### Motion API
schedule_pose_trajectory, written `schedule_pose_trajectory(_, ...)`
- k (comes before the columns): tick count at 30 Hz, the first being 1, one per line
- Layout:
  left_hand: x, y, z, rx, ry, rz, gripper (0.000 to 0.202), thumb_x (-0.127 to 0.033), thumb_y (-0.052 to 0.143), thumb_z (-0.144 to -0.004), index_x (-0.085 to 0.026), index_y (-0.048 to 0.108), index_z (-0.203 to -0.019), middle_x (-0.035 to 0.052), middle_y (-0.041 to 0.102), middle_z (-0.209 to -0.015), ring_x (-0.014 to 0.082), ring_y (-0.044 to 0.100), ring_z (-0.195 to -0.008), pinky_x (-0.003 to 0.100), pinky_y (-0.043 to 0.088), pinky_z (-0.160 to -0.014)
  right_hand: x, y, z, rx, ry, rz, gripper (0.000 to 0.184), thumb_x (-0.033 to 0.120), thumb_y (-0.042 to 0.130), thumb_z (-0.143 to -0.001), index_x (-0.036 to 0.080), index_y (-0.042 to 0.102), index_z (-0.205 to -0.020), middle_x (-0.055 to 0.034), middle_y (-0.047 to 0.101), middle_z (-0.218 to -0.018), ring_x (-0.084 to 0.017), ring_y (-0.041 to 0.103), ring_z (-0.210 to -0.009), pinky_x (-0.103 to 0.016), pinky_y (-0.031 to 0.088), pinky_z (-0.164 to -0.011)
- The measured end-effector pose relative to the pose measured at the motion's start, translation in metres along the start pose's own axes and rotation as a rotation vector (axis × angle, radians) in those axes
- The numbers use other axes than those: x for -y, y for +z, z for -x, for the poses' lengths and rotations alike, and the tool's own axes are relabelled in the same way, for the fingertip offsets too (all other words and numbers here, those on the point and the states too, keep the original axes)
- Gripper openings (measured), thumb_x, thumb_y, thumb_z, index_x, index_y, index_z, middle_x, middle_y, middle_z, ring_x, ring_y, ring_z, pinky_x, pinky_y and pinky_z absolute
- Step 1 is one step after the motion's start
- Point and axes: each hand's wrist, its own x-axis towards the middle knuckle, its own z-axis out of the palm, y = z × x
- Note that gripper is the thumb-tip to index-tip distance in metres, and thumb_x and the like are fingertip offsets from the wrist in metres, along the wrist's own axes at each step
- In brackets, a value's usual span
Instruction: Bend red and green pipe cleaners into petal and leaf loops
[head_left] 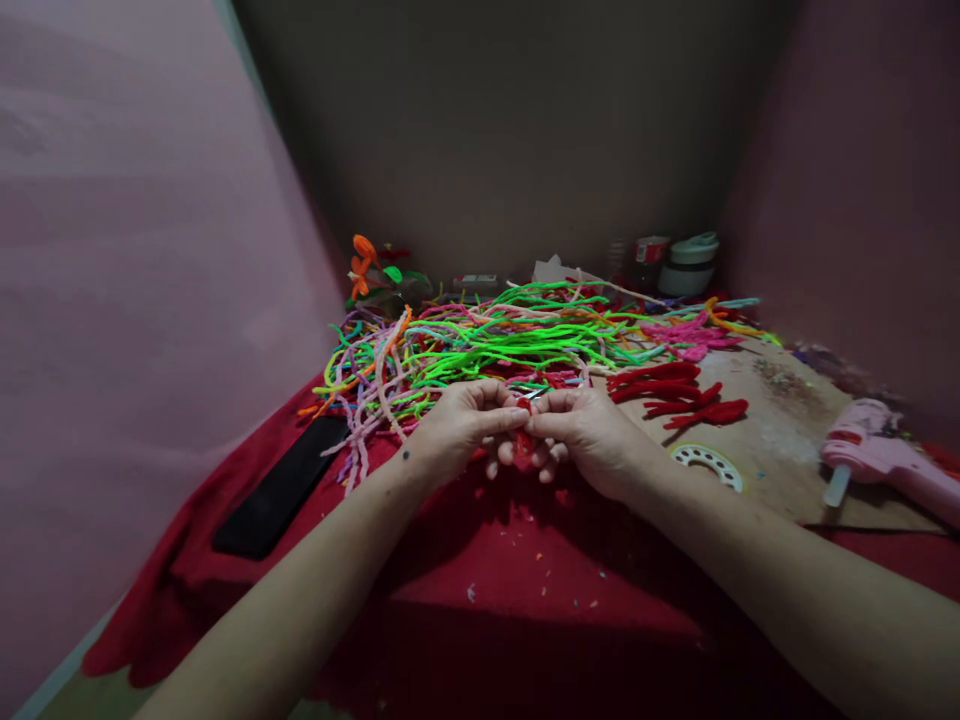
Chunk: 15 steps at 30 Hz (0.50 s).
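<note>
Both hands meet over the front of the table, fingertips pinched on a red pipe cleaner [524, 440]. My left hand [471, 425] grips it from the left with thumb and forefinger. On the other side my right hand [574, 428] pinches it too, its other fingers curled below. The fingers hide most of the red piece, so its full shape cannot be made out. Just behind the hands lies a big heap of coloured pipe cleaners [517, 335], mostly bright green. Several bent red pipe cleaner pieces [675, 393] rest to the right of my right hand.
A black phone [281, 490] lies at left on the red cloth [510, 570]. At right, a pink glue gun [870, 445] and a white ring with holes [706, 465] rest on a brown board [780, 430]. Orange flowers [361, 265] and a lidded cup [688, 265] stand behind.
</note>
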Motion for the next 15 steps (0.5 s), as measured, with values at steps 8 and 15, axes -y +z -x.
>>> schedule_pose_trajectory(8, 0.0014, -0.0021, -0.0007, -0.005, 0.071, -0.04, 0.02, -0.031, 0.064, -0.069, -0.015, 0.052, -0.076, -0.0036, 0.055, -0.056, 0.0064, 0.049, -0.041, 0.016, 0.039, -0.035, 0.0031, 0.002, 0.0024, -0.054, -0.069, 0.068, 0.01, 0.018, 0.058, -0.062, 0.016, 0.05, -0.056, 0.0026, 0.055, -0.043, -0.009, 0.049, -0.036, -0.021, 0.042, -0.038)
schedule_pose_trajectory(15, -0.0018, 0.0009, 0.0, -0.038, 0.11, -0.109, 0.015, -0.026, 0.059, -0.072, -0.014, 0.052, -0.076, -0.0028, 0.055, -0.058, 0.006, 0.048, -0.042, 0.017, 0.04, -0.036, 0.0026, 0.0038, 0.0014, -0.082, -0.108, 0.114, 0.009, 0.017, 0.057, -0.064, 0.016, 0.05, -0.058, 0.0045, 0.053, -0.043, -0.008, 0.048, -0.035, -0.019, 0.041, -0.037)
